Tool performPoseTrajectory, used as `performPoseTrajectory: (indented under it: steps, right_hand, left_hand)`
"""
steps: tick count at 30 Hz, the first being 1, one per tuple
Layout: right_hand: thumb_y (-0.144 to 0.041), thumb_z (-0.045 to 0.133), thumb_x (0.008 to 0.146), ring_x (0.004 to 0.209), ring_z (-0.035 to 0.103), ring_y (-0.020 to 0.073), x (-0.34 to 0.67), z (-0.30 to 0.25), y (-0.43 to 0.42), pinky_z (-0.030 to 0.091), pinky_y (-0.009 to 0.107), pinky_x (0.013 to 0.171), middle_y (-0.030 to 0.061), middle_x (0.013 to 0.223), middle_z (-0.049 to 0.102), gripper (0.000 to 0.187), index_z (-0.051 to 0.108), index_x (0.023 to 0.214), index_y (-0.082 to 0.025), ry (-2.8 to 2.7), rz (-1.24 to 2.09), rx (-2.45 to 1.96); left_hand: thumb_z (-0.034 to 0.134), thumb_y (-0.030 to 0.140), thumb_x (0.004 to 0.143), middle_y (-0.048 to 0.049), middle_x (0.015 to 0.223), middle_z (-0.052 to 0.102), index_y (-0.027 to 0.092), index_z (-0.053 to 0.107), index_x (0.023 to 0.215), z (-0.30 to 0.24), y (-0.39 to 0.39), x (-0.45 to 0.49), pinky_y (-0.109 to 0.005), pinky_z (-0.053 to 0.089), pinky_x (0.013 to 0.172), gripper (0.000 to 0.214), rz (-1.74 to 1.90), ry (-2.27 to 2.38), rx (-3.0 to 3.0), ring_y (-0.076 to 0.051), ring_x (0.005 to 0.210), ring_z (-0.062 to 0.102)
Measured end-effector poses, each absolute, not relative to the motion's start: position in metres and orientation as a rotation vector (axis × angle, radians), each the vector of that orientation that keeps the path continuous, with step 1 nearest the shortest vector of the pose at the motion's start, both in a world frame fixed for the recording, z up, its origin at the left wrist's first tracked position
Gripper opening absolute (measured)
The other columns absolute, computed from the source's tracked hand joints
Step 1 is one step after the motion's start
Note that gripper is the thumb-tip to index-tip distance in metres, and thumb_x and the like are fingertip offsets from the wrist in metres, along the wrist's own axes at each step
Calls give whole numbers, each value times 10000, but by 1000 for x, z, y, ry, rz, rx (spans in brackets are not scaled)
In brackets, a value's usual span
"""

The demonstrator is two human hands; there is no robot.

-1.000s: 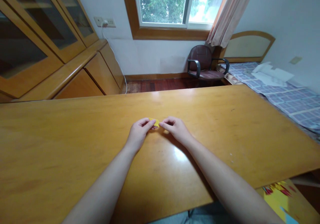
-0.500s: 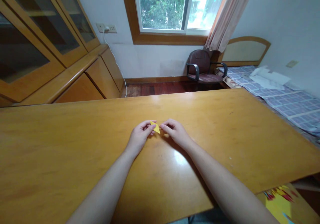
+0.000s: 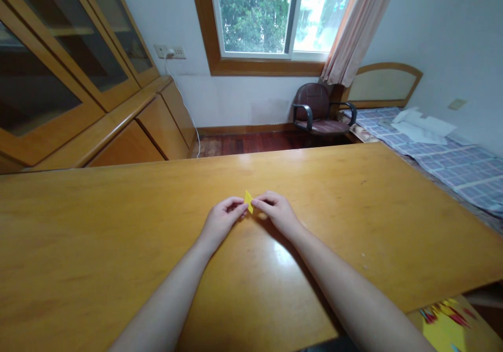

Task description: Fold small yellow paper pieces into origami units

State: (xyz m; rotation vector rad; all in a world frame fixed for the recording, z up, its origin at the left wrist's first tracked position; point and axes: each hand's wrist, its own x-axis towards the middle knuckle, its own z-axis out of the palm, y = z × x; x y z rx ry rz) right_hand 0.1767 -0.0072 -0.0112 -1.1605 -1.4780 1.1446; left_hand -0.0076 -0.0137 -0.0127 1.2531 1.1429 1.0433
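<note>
Brown armchair (image 3: 313, 101) is standing beyond wooden surface (image 3: 137, 216). Left hand (image 3: 223, 216) and right hand (image 3: 278, 209) are pinching folded yellow paper (image 3: 249, 200) above it, partly hiding the paper. Yellow sheet (image 3: 444, 335) is running off-frame.

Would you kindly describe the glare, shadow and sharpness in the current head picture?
In the head view, the window's right pane is nearly washed out; there too, a glare patch whitens the table, and a dark shadow edges the right forearm; also in the head view, the paper looks small and soft, its folds hard to read.
</note>
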Motion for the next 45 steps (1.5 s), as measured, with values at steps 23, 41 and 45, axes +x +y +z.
performPoseTrajectory:
  steps: [23,41,45]
  right_hand:
    - [-345,739,775,731,584,142,174,-21,-10,445,271,696,11,805,669,200,706,875,-175,-1454,1193,-1085]
    - [-385,744,780,713,592,125,174,-21,-10,465,258,676,21,881,686,317,698,1024,-188,-1441,1250,-1058]
    - [-399,675,833,696,609,131,174,-17,-10,479,263,672,23,841,694,257,709,955,-176,-1444,1283,-1044]
  left_hand:
    - [695,435,794,22,635,600,156,677,814,-13,-14,-12,-232,404,580,280,1042,1147,1240,-114,575,521]
    - [693,413,793,43,708,516,182,595,1164,-7,-16,-11,-216,357,571,447,1035,1075,1172,-98,592,465]
    - [675,423,800,39,703,510,181,606,1119,-6,-17,-10,-215,350,568,406,1006,1112,1191,-104,596,456]
